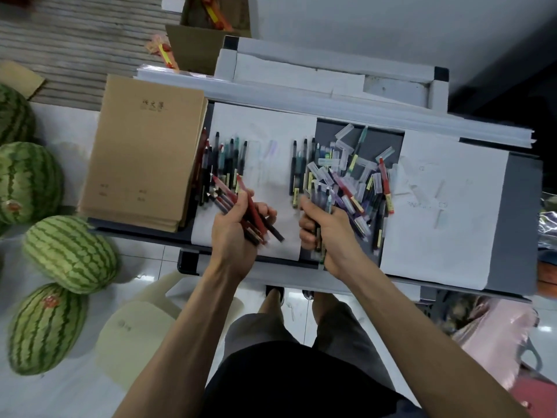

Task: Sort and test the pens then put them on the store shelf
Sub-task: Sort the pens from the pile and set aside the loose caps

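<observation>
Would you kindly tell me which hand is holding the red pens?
The left hand: its bundle is mostly red and dark, while the right hand grips purple pens with clear caps.

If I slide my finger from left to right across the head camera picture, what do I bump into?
Striped green watermelons on the floor → stack of brown paper notebooks → left hand gripping a bundle of red pens → right hand gripping a bunch of clear-capped pens → white paper sheet.
</observation>
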Available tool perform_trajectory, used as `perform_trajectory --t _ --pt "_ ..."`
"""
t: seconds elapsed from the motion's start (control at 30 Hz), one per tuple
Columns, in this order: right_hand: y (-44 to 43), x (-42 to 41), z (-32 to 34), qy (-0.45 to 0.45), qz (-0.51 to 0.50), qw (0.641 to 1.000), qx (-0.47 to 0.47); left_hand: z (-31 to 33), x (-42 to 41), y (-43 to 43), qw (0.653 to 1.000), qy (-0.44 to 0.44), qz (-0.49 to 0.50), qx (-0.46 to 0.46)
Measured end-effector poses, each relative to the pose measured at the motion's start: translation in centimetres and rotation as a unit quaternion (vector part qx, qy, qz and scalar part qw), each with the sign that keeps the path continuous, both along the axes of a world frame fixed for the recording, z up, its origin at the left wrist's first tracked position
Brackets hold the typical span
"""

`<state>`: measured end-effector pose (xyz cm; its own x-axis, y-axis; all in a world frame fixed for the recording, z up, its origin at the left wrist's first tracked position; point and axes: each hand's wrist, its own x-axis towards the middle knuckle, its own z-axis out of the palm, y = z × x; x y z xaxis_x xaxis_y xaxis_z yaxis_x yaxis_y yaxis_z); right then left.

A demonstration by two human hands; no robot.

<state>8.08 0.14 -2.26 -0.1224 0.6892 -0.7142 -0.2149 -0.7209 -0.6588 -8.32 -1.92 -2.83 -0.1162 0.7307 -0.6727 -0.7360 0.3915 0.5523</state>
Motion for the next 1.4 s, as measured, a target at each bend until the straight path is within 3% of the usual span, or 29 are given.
perform_trajectory --t 0.13,0.43,0.57,0.67,0.97,1.4 --pt "0.5 -0.6 0.0 -0.051 -0.073 0.994 0.062 -0.3 0.1 0.9 0.998 0.017 -0.005 0.054" --pt "1.5 -4.1 -1.4 -0.157 -0.194 0.928 0.276 -1.8 2.4 2.6 0.965 0.216 -0.064 0.136" --pt "1.9 -4.4 -2.6 -0.211 -0.220 0.895 0.326 -2.5 4.1 2.8 0.931 0.350 0.007 0.104" --pt "2.1 -4.5 -3.6 -0.239 -0.220 0.876 0.358 -3.1 4.5 2.7 0.894 0.415 0.019 0.168" --pt "1.4 -4.2 -5.5 -0.292 -0.178 0.848 0.404 -5.7 4.0 1.8 0.824 0.510 -0.012 0.248" --pt "1.4 -4.0 -6.1 -0.312 -0.144 0.868 0.358 -6.1 4.2 2.1 0.812 0.538 -0.068 0.214"
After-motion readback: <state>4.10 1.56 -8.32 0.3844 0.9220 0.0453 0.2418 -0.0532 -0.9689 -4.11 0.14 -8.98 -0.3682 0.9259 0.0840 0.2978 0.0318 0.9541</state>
